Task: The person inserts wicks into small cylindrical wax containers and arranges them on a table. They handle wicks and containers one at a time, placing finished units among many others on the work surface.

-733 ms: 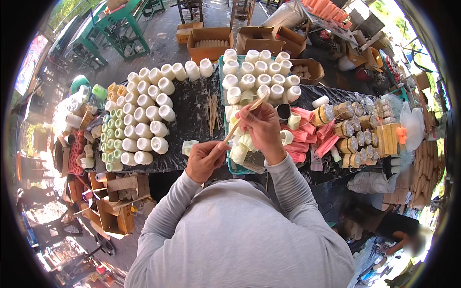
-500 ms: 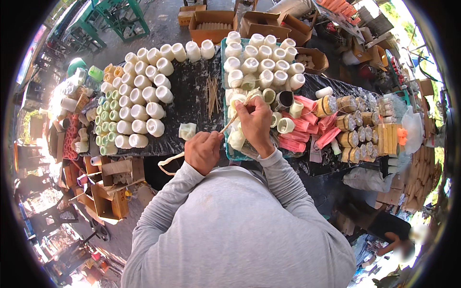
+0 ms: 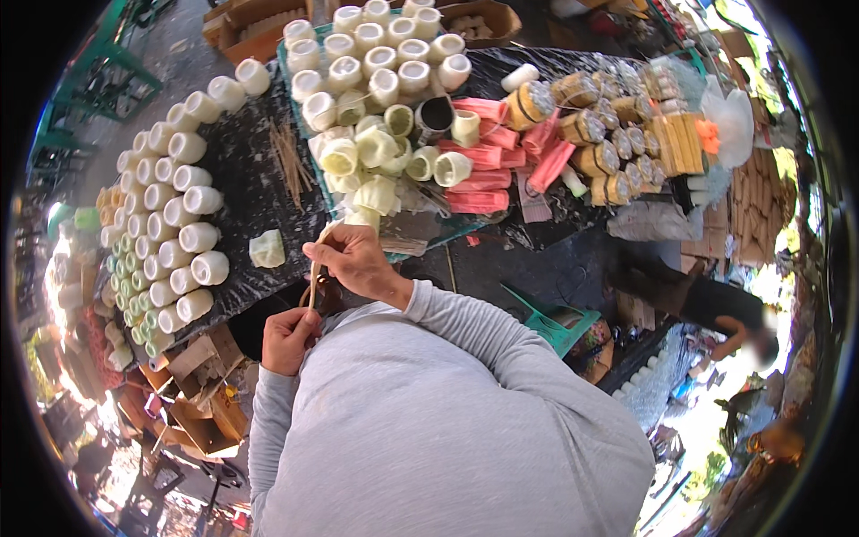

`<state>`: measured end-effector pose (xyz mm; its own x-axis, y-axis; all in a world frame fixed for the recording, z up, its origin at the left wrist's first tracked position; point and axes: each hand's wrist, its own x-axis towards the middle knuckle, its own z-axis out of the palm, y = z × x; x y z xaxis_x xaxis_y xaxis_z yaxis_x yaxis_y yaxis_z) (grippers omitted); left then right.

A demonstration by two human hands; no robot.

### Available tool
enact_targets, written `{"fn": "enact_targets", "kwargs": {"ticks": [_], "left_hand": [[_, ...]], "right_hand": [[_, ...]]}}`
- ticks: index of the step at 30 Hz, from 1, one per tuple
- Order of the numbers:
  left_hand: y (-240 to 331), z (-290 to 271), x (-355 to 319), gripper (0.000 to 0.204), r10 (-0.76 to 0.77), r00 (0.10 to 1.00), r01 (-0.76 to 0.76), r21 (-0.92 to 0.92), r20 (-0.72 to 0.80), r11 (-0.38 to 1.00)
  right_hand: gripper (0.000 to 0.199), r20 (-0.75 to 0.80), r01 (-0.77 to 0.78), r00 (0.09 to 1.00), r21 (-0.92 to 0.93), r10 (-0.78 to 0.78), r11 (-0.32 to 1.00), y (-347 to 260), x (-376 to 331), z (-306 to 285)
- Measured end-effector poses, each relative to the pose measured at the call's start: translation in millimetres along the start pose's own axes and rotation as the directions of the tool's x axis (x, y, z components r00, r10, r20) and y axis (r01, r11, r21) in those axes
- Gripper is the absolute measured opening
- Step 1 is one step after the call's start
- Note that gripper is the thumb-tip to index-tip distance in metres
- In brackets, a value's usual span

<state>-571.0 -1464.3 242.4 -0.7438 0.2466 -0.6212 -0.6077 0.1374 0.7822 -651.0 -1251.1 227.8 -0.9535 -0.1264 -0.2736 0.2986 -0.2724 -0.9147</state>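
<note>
The view looks from the person's head, through the left lens of a side-by-side fisheye pair, and faces steeply downward. It sits above and behind the fingers (image 3: 324,255), close enough for the grey-shirted torso (image 3: 447,421) to fill much of their near side. Beyond the fingers it takes in the table (image 3: 242,152) and, farther off, some floor (image 3: 192,43); straight edges bend outward.

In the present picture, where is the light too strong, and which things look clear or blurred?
Head view: glare whitens parts of the lower left and the right edge; fisheye distortion curves the surroundings; a co-worker at right has a blurred head; the left hand, right hand and pale strip they hold look fairly clear.
</note>
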Motion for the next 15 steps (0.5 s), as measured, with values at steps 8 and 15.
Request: {"fn": "enact_targets", "kwargs": {"ticks": [8,15], "left_hand": [[-24.3,29.4,32.1,0.026,0.125,0.980,-0.083,0.249,-0.154,0.965],[-21.2,45.2,35.7,0.028,0.051,0.996,-0.039,-0.154,0.072,0.987]], "right_hand": [[0.035,-0.260,-0.231,0.918,0.265,0.299,0.936,31.0,-9.5,-38.6],[0.029,-0.179,-0.262,0.909,0.461,0.378,0.848,38.2,-20.1,-69.0]]}}
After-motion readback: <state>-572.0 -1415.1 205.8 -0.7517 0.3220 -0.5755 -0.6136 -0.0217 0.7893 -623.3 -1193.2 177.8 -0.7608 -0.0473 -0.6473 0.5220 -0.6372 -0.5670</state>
